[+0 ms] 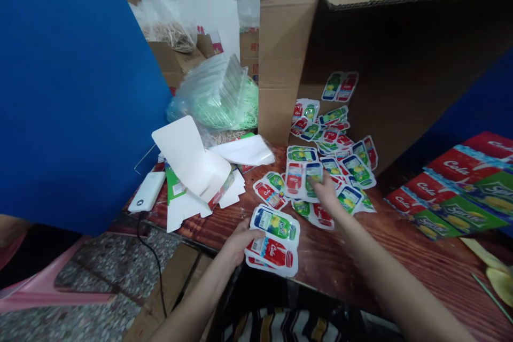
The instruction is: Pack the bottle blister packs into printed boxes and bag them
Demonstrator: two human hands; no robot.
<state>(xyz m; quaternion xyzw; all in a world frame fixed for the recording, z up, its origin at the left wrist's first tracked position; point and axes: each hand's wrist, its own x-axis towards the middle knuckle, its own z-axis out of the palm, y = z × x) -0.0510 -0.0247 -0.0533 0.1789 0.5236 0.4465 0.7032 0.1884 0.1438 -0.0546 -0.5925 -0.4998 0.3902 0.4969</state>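
Note:
My left hand is closed on a small stack of cola-and-sprite twin sachets, thumb on top, near the front edge of the table. The stack's lower sachets peek out under the top one. My right hand grips another twin sachet by its right side, above the loose pile. That pile of sachets spills out of a cardboard carton lying on its side. One more sachet rests higher up inside the carton.
Red and green printed boxes stand in rows at the right. Left of the sachets lie unfolded white cartons, a white plastic bag and a white device with a black cable. Clear plastic trays sit behind. A blue panel blocks the left.

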